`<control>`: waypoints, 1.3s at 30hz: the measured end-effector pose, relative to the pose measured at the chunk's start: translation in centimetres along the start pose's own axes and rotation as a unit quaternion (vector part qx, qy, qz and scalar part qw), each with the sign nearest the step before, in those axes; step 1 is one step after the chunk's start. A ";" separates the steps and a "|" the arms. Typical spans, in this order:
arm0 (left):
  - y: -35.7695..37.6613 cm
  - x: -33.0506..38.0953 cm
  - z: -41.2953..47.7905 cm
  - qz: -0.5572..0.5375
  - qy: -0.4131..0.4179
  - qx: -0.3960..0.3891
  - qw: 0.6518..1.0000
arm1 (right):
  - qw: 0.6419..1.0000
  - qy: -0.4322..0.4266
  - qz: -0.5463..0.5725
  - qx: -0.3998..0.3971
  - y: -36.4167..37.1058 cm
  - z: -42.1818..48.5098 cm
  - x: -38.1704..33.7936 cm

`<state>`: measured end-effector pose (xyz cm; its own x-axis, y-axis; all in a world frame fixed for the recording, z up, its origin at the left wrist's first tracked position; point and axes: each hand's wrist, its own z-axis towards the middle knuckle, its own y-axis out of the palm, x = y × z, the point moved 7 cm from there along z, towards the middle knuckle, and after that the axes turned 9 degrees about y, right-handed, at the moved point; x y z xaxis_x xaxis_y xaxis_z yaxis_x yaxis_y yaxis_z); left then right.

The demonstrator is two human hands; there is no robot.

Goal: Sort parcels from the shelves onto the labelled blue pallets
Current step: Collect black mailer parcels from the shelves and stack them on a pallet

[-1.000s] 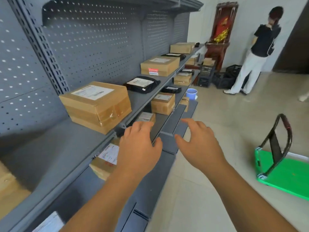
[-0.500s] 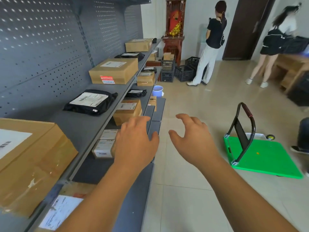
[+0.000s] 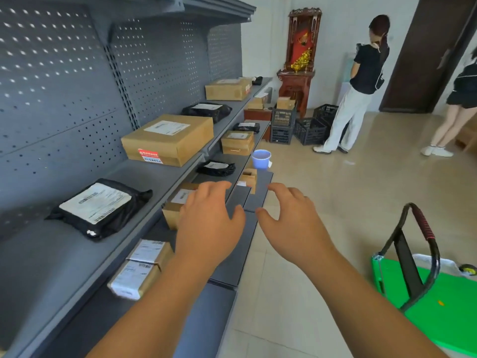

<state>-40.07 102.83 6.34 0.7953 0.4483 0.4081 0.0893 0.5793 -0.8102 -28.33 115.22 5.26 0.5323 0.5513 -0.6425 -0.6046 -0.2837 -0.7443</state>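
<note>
Warehouse aisle | left hand (image 3: 209, 228) and right hand (image 3: 291, 223) spread, empty, above lower shelf (image 3: 232, 264) | parcels (image 3: 167, 139) sit along grey shelves | green cart (image 3: 423, 288) at right

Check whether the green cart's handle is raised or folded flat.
Raised. The handle arches up above the green cart deck instead of lying on it.

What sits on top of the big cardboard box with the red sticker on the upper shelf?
Only a white shipping label lies on the cardboard box; nothing is stacked there. What is inside cannot be seen.
</note>
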 end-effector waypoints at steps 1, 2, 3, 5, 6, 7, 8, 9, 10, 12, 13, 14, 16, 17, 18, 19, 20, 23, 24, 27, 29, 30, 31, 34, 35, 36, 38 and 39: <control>0.3 -0.4 0.7 0.008 -0.010 0.002 1.000 | 1.000 -0.010 0.005 -0.010 0.6 1.2 -0.1; 0.5 -1.0 1.4 0.019 -0.020 0.004 1.000 | 1.000 -0.017 0.008 -0.022 1.3 2.4 -0.2; 0.5 -1.7 2.0 0.030 -0.028 0.006 0.999 | 0.999 -0.024 0.011 -0.034 2.1 3.5 -0.5; 0.1 -3.4 3.2 0.044 -0.050 0.016 0.998 | 0.997 -0.044 0.015 -0.058 3.8 5.4 -1.5; -0.2 -4.4 3.7 0.049 -0.065 0.022 0.996 | 0.996 -0.056 0.016 -0.069 4.8 6.2 -2.2; -0.6 -5.6 4.2 0.057 -0.080 0.029 0.995 | 0.995 -0.068 0.015 -0.077 5.8 7.1 -3.0; -0.9 -6.6 4.6 0.065 -0.093 0.034 0.993 | 0.993 -0.080 0.015 -0.084 6.8 7.9 -3.8; -1.2 -7.6 4.9 0.071 -0.104 0.038 0.991 | 0.991 -0.093 0.018 -0.092 7.8 8.7 -4.7; -1.5 -8.7 5.2 0.074 -0.113 0.044 0.990 | 0.989 -0.105 0.024 -0.100 8.9 9.4 -5.8; -2.2 -10.9 5.8 0.083 -0.125 0.057 0.987 | 0.984 -0.129 0.037 -0.113 11.0 10.8 -8.2; -2.5 -12.0 6.1 0.089 -0.130 0.059 0.986 | 0.982 -0.140 0.043 -0.119 11.9 11.4 -9.4; -2.9 -13.1 6.4 0.092 -0.138 0.062 0.984 | 0.980 -0.150 0.047 -0.125 12.9 12.0 -10.5; -3.8 -15.4 6.8 0.094 -0.161 0.079 0.979 | 0.973 -0.169 0.054 -0.145 14.7 12.8 -12.4; -4.2 -16.3 6.9 0.095 -0.172 0.088 0.977 | 0.970 -0.178 0.058 -0.156 15.6 13.2 -13.1; -4.5 -17.1 7.0 0.096 -0.181 0.094 0.974 | 0.967 -0.186 0.061 -0.165 16.4 13.6 -13.9; -4.8 -17.9 7.0 0.101 -0.188 0.098 0.972 | 0.964 -0.192 0.064 -0.174 17.3 14.0 -14.6; -5.1 -18.6 6.9 0.107 -0.197 0.100 0.969 | 0.960 -0.197 0.069 -0.184 18.2 14.4 -15.3; -6.5 -21.0 6.2 0.124 -0.235 0.114 0.957 | 0.946 -0.216 0.075 -0.230 21.2 15.1 -17.9; -7.0 -21.7 5.9 0.132 -0.250 0.119 0.952 | 0.940 -0.224 0.072 -0.246 22.2 15.1 -18.7; -8.1 -23.5 5.1 0.163 -0.296 0.125 0.933 | 0.921 -0.253 0.073 -0.286 25.0 15.0 -21.0; -8.7 -24.4 4.4 0.180 -0.326 0.131 0.919 | 0.907 -0.269 0.073 -0.316 26.6 14.7 -22.3; -8.9 -24.8 4.1 0.186 -0.342 0.134 0.911 | 0.901 -0.276 0.071 -0.326 27.2 14.7 -22.7; -9.1 -25.1 3.7 0.189 -0.359 0.137 0.904 | 0.897 -0.281 0.067 -0.334 27.8 14.7 -23.2; -9.4 -25.8 2.6 0.193 -0.410 0.149 0.879 | 0.882 -0.296 0.069 -0.361 29.1 14.8 -24.0; -9.4 -25.8 2.2 0.194 -0.425 0.154 0.871 | 0.876 -0.300 0.072 -0.371 29.4 14.6 -24.2; -9.3 -25.8 1.9 0.194 -0.439 0.156 0.863 | 0.869 -0.306 0.074 -0.381 29.6 14.5 -24.3; -8.9 -25.9 1.2 0.193 -0.467 0.154 0.849 | 0.855 -0.321 0.075 -0.401 30.1 14.0 -24.5; -8.6 -26.0 0.8 0.191 -0.481 0.152 0.842 | 0.848 -0.328 0.074 -0.410 30.3 13.8 -24.6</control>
<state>-61.96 86.75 3.03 -0.1368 0.9010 0.4116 -0.3361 0.3487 -0.8749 -67.95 103.86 1.01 -0.1202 0.7040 -0.7000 0.1229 -0.6891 -0.7142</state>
